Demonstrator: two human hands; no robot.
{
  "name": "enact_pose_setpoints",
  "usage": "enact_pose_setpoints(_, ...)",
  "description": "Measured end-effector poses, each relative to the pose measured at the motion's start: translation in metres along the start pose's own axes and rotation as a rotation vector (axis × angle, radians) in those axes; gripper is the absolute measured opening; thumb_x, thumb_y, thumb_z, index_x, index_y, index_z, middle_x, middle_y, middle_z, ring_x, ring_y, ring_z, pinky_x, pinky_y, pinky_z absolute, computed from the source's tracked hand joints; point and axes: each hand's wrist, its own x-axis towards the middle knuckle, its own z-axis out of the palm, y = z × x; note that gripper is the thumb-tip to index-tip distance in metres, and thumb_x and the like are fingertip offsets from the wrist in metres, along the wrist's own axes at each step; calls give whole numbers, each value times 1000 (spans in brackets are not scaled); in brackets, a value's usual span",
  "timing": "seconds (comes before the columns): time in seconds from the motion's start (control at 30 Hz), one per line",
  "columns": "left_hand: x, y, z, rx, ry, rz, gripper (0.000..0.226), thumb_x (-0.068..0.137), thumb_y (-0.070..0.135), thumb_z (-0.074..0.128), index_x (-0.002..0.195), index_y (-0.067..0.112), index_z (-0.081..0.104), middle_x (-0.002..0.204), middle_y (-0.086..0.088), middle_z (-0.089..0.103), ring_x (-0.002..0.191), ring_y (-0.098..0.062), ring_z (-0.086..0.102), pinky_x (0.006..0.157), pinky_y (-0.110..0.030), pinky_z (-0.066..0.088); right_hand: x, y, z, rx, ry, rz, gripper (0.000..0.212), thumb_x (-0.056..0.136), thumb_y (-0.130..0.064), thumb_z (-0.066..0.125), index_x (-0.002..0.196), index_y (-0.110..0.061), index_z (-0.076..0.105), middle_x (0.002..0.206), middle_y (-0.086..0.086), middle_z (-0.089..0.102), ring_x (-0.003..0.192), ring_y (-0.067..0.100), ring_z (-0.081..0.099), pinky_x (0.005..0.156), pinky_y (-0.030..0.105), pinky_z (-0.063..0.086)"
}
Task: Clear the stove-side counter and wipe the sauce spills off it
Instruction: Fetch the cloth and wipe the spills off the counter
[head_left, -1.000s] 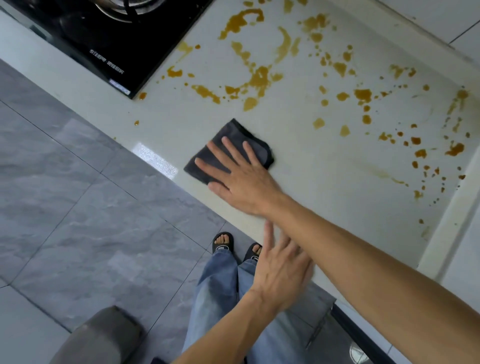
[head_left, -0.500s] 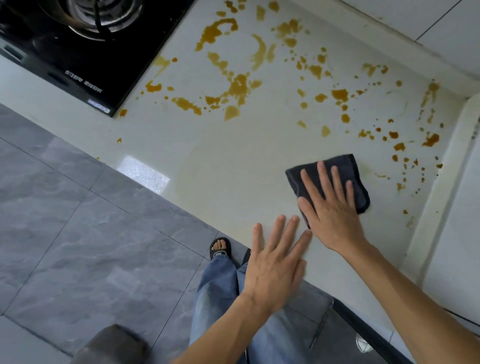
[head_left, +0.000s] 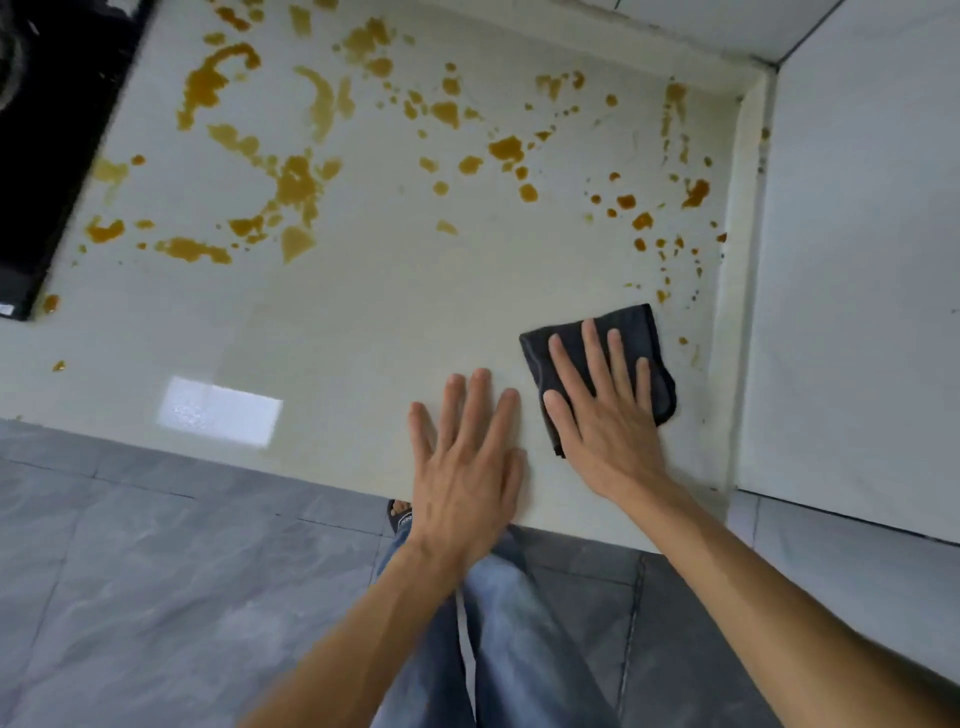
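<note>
Fingers of your right hand (head_left: 610, 415) press flat on the folded dark cloth (head_left: 636, 338), long axis front-to-back, near the counter (head_left: 337, 322) right edge; left hand (head_left: 467, 457) flat beside it, sauce spills (head_left: 296, 182) behind

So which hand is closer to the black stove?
The left hand. It lies flat on the counter, nearer the stove; the right hand presses the dark cloth farther right, by the wall.

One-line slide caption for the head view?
Right hand presses dark cloth on sauce-spattered counter; left hand flat beside it.
</note>
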Motion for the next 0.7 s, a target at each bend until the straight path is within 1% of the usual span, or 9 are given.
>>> enact_pose_setpoints(0.07,25,0,-5,21,-14,36,63,107,43,42,166,24,27,178,-9,12,165,-36,6,128,-70,10,-8,17,0,-7,-4,31,62,106,-61,15,162,-41,1,173,-2,-4,159,25,-1,126,58,12)
enact_pose_setpoints(0.13,46,-1,-9,68,-22,95,63,107,45,41,165,22,29,176,-11,14,164,-38,10,126,-72,14,14,32,-7,-3,33,81,63,104,-63,19,162,-42,6,173,-2,2,159,26,4,125,58,13)
enact_pose_setpoints(0.2,59,-5,-10,117,-19,144,63,107,47,39,163,22,30,175,-11,17,163,-39,14,123,-72,18,53,42,-19,50,80,174,64,103,-63,21,163,-40,9,173,0,5,159,28,3,125,60,10)
enact_pose_setpoints(0.3,63,-10,-4,178,7,170,64,108,50,34,166,22,29,176,-11,16,164,-38,12,125,-70,17,90,40,-24,101,121,296,65,104,-62,19,163,-38,8,173,2,2,159,29,-2,125,60,4)
enact_pose_setpoints(0.37,61,-12,2,209,47,178,65,108,50,34,166,21,31,176,-12,18,163,-38,15,124,-69,18,73,31,-15,83,147,294,65,104,-61,20,163,-37,8,173,3,2,159,30,-2,125,60,3)
enact_pose_setpoints(0.43,62,-14,8,218,92,190,67,107,51,33,166,20,31,176,-13,18,163,-38,16,124,-69,18,29,29,-2,52,157,235,64,105,-61,21,163,-38,7,173,2,1,159,29,-2,125,60,6)
enact_pose_setpoints(0.53,64,-17,15,216,122,191,68,107,53,31,167,21,29,177,-11,16,164,-36,12,125,-68,15,-16,43,10,62,107,177,64,105,-63,21,163,-41,4,173,-2,-3,159,25,-3,126,58,12)
enact_pose_setpoints(0.6,63,-17,16,212,117,185,68,106,53,31,167,21,29,177,-10,15,164,-35,11,126,-68,13,-6,52,5,72,98,203,64,105,-63,21,163,-41,6,173,-1,0,159,26,-1,126,56,12)
enact_pose_setpoints(0.7,62,-15,14,207,95,167,68,106,53,31,167,22,29,177,-9,16,165,-35,12,126,-68,14,60,61,-13,74,134,261,64,104,-62,22,163,-39,11,173,3,5,159,28,3,127,54,8)
